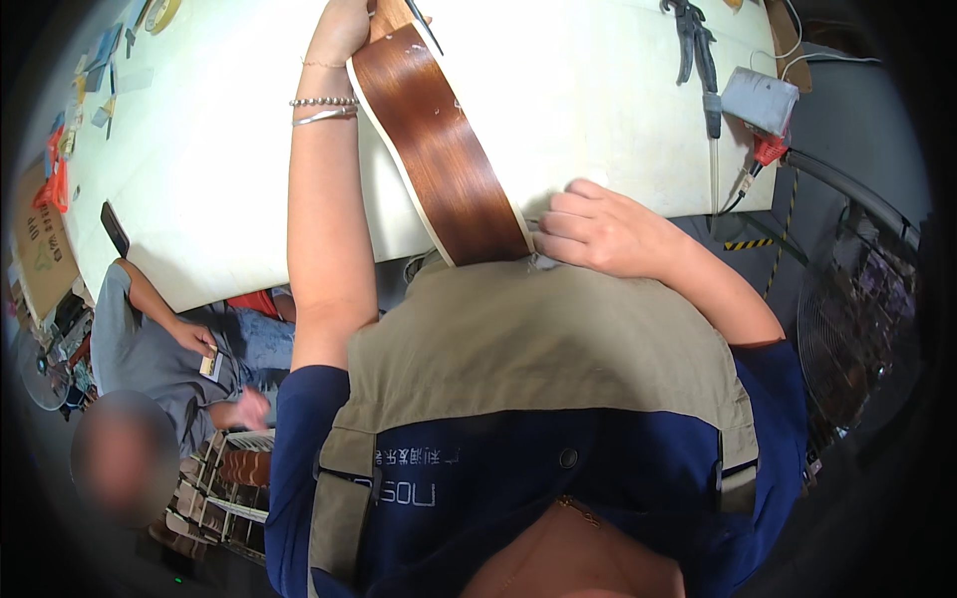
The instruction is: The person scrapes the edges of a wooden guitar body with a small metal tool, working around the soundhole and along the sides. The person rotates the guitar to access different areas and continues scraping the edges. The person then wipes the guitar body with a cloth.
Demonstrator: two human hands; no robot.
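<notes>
A brown wooden guitar body with a pale edge binding stands on its side against my chest, rising over the white worktable. My left hand grips its upper end at the top of the picture; bracelets ring that wrist. My right hand rests with curled fingers against the lower edge of the body, pinching a small greyish piece, perhaps a cloth, that I cannot make out well.
Pliers and a grey block with a red plug lie at the table's far right. Tape and small tools sit at the left edge. A seated person is at lower left. A fan stands right.
</notes>
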